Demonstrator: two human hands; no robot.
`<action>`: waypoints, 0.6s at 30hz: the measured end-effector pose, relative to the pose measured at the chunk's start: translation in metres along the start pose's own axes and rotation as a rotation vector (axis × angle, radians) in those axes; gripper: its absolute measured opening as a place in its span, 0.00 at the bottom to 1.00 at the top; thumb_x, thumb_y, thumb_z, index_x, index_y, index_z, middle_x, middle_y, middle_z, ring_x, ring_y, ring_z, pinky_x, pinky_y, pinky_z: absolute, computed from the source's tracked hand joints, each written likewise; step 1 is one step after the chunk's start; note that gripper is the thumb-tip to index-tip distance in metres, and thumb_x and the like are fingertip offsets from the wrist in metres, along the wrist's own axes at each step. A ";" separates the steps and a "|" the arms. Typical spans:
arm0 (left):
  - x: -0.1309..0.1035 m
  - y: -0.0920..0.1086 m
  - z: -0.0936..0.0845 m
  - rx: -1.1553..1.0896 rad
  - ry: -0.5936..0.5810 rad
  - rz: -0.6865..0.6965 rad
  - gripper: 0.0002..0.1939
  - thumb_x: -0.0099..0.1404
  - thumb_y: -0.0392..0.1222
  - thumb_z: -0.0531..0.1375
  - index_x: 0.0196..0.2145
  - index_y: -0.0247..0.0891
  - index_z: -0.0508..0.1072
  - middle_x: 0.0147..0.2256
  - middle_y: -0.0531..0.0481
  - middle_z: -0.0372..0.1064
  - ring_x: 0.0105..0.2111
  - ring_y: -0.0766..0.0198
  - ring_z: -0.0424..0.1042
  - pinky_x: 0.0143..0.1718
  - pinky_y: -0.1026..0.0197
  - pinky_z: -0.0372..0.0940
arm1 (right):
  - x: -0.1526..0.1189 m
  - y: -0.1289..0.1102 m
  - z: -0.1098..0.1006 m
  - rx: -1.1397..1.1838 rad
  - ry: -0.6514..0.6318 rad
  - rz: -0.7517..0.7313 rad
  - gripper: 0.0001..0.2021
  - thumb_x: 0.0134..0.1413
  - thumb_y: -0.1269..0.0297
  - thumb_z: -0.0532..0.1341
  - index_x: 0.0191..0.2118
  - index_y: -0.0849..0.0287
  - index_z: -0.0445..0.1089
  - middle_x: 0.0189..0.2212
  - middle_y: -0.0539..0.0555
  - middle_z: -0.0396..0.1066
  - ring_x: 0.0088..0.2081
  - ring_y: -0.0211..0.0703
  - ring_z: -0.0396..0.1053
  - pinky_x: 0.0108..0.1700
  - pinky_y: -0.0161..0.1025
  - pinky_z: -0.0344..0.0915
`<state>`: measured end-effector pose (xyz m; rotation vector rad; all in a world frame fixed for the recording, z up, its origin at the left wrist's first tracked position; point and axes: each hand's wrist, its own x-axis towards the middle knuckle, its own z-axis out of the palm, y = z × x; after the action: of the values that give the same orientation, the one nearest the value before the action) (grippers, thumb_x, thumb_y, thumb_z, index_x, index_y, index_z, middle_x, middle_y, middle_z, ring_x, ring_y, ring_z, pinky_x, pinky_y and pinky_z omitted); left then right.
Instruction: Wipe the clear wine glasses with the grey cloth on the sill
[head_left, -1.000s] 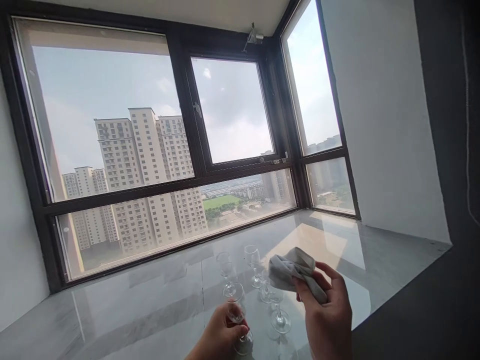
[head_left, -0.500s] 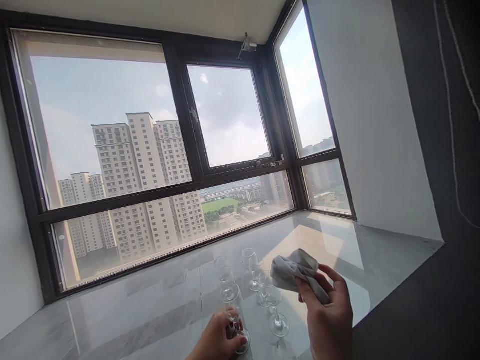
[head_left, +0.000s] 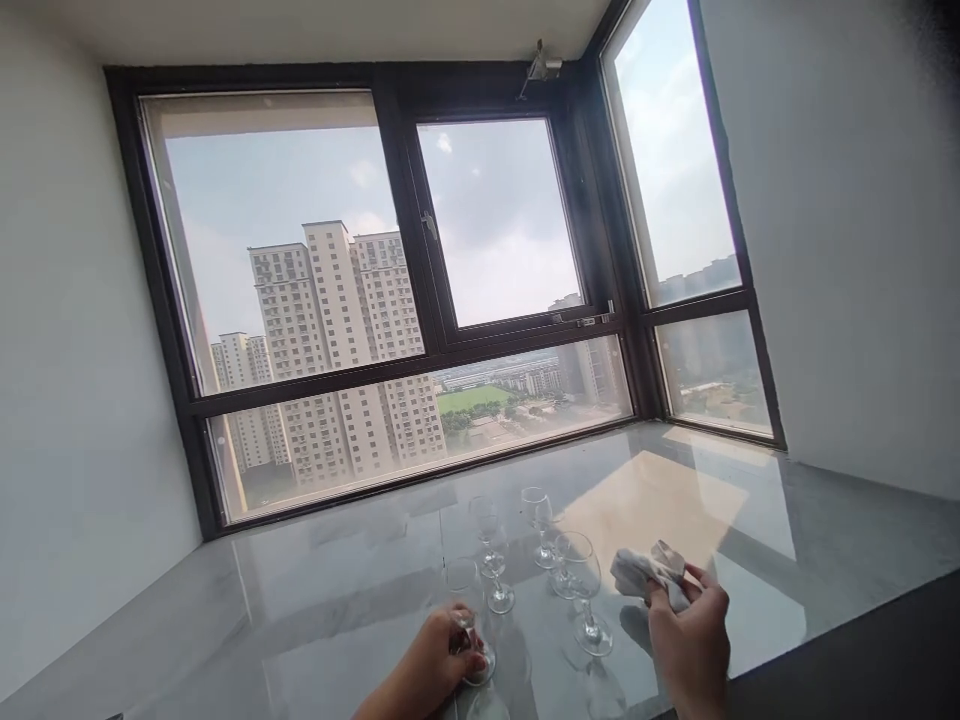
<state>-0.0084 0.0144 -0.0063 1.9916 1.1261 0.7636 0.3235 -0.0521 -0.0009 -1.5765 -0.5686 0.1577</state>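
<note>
My left hand (head_left: 439, 645) is closed around the stem and lower part of a clear stemmed glass (head_left: 460, 578), which stands upright low in the view with its foot at or close to the shiny sill. A crumpled grey-white cloth (head_left: 646, 578) is pinched between the thumb and fingers of my right hand (head_left: 694, 625). That cloth hangs above the sill, apart from the glasses. Between my hands stands another stemmed glass (head_left: 594, 630). Several more glasses are grouped behind it, including one stemmed glass (head_left: 535, 512) farther back and another (head_left: 486, 520) to its left.
The glossy grey sill (head_left: 337, 600) reflects the window and a bright patch of light. A dark window frame (head_left: 525, 378) runs along its back, with tall buildings outside. White walls (head_left: 82, 350) close off both sides. The sill's front edge (head_left: 847, 630) drops away at the right.
My view has turned left, so the window and glasses sit farther right. The glass in my left hand is farther from the other glasses. My right hand holds the cloth lower in the picture.
</note>
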 end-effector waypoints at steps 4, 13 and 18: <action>-0.022 -0.034 -0.069 0.250 0.193 -0.045 0.07 0.55 0.42 0.62 0.31 0.38 0.72 0.36 0.49 0.74 0.39 0.59 0.72 0.45 0.61 0.63 | 0.003 0.000 0.003 -0.146 -0.128 -0.053 0.29 0.51 0.52 0.53 0.58 0.60 0.56 0.48 0.67 0.73 0.44 0.64 0.74 0.43 0.53 0.67; -0.024 -0.063 -0.135 0.648 0.510 -0.281 0.12 0.62 0.49 0.57 0.26 0.40 0.67 0.29 0.50 0.69 0.35 0.58 0.69 0.36 0.62 0.57 | 0.010 0.005 0.005 -0.204 -0.176 -0.091 0.27 0.48 0.54 0.52 0.54 0.60 0.60 0.43 0.67 0.75 0.40 0.62 0.74 0.41 0.51 0.67; -0.029 -0.056 -0.123 0.747 0.548 -0.245 0.09 0.63 0.49 0.56 0.33 0.41 0.67 0.33 0.52 0.69 0.37 0.60 0.69 0.39 0.63 0.57 | 0.008 0.005 0.006 -0.216 -0.175 -0.098 0.26 0.51 0.56 0.52 0.55 0.61 0.60 0.42 0.66 0.75 0.38 0.61 0.74 0.41 0.51 0.66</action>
<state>-0.1420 0.0458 0.0143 2.2042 2.1878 0.8610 0.3295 -0.0431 -0.0039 -1.7506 -0.8206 0.1657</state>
